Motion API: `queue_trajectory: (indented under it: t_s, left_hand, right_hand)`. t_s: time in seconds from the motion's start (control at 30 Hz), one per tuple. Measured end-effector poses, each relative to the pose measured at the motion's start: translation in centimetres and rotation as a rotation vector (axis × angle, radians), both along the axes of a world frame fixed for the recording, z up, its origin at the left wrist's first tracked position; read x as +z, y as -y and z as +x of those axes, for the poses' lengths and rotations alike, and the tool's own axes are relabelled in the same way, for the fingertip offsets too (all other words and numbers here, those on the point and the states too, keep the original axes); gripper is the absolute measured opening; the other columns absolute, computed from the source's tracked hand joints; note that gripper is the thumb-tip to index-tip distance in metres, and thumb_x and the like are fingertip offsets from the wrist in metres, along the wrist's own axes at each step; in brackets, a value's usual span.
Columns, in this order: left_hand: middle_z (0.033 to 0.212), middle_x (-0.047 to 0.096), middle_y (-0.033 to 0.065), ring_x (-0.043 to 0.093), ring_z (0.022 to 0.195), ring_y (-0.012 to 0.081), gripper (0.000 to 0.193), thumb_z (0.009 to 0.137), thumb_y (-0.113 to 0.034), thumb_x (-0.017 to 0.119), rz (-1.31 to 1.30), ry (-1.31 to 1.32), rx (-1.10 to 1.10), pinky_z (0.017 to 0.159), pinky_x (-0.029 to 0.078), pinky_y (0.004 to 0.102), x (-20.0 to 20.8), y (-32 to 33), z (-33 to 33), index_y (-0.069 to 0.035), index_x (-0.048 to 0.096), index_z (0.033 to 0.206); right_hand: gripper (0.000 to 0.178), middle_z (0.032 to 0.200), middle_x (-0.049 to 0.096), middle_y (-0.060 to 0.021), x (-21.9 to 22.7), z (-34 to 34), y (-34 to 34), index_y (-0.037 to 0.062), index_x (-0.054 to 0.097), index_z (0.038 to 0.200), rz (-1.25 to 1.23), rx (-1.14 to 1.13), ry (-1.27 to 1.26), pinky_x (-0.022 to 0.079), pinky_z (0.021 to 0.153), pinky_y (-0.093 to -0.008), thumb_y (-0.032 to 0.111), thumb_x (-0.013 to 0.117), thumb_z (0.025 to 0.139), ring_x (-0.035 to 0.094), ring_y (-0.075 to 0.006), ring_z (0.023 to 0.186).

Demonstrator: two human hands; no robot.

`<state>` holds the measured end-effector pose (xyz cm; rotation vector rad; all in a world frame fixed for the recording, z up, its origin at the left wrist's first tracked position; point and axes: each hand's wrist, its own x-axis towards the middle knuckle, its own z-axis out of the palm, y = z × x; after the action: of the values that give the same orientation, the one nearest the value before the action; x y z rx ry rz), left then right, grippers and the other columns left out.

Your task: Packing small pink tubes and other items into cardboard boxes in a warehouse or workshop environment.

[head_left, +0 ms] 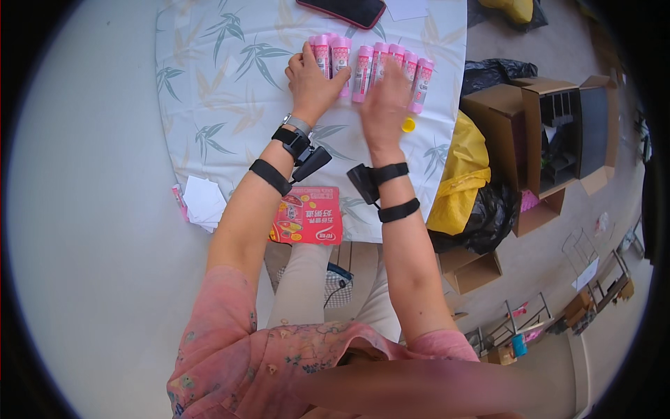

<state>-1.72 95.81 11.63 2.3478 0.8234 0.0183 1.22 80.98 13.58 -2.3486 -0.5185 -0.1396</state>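
Pink-and-white glue sticks lie side by side in two groups near the far edge of the table. My left hand [313,82] is closed round the left group of glue sticks [322,56], with its thumb on their right side and its fingers on their left. Over the right group of glue sticks [421,85] is my right hand [386,105], smeared by motion. Its fingers cannot be made out, and it covers part of that group. A small yellow disc [408,125] lies just right of my right wrist.
A dark phone [345,10] lies at the table's far edge. A red printed card [310,215] is at the near edge, with white papers [204,201] to its left. Right of the table are yellow bags [460,174], black bags [481,223] and an open cardboard box [495,126].
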Motion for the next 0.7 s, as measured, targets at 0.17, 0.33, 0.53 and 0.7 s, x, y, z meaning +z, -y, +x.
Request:
queue_trajectory:
  t_s: [0.17,0.33,0.53,0.7]
  left_hand:
    - [0.136,0.040,0.0324,0.035,0.127,0.0451,0.092,0.079,-0.046,0.076,-0.022,0.050,0.023,0.110,0.030,0.0531,0.1,0.1,-0.2,-0.002,0.034,0.148]
    - [0.135,0.041,0.0312,0.035,0.126,0.0442,0.089,0.080,-0.045,0.074,-0.029,0.060,0.015,0.110,0.030,0.0530,-0.1,0.2,-0.1,-0.002,0.035,0.147]
    - [0.134,0.043,0.0310,0.035,0.127,0.0435,0.089,0.079,-0.044,0.075,-0.004,0.063,0.012,0.109,0.030,0.0525,-0.3,-0.1,-0.2,-0.002,0.035,0.147]
    - [0.134,0.042,0.0315,0.036,0.126,0.0441,0.096,0.078,-0.044,0.075,0.004,0.056,0.023,0.110,0.030,0.0516,0.1,0.3,0.0,0.003,0.031,0.149]
  right_hand:
    - [0.060,0.118,0.056,-0.0255,-1.2,2.3,4.8,-0.0075,0.045,0.137,-0.213,-0.345,0.050,0.043,0.098,-0.0461,0.006,0.064,0.082,0.050,-0.0424,0.115]
    - [0.057,0.114,0.055,-0.0280,-3.4,3.7,6.9,-0.0102,0.044,0.137,-0.090,-0.237,-0.194,0.043,0.096,-0.0465,0.006,0.062,0.085,0.051,-0.0432,0.111]
    - [0.055,0.112,0.054,-0.0276,-1.7,2.8,5.1,-0.0105,0.046,0.135,0.115,-0.180,-0.185,0.043,0.095,-0.0472,0.005,0.061,0.084,0.052,-0.0420,0.108]
    - [0.060,0.118,0.051,-0.0258,-0.9,1.8,2.4,-0.0084,0.045,0.135,-0.057,-0.178,-0.223,0.041,0.097,-0.0485,0.007,0.066,0.082,0.050,-0.0429,0.110]
